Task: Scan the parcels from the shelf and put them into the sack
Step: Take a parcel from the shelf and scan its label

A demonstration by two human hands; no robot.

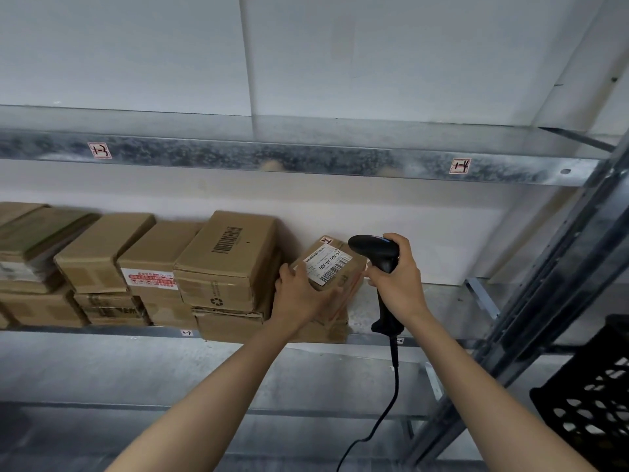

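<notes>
Tilting the parcel (332, 267) at frame centre, the left hand (299, 298) grips its near edge; the right hand (396, 281) is closed around the scanner (377, 255). The parcel could slip off the stack on the shelf (425, 301). No sack visible; crate (592, 403) at lower right, contents unclear.

White wall panels (136, 52) seen behind the racking, a vertical seam (247, 63) run between them, black perforated plastic crate (592, 403) set at the lower right, small red-bordered handwritten tags (99, 150) stuck to the galvanised beam (272, 155), grey steel upright (561, 267) slanted at the right.
</notes>
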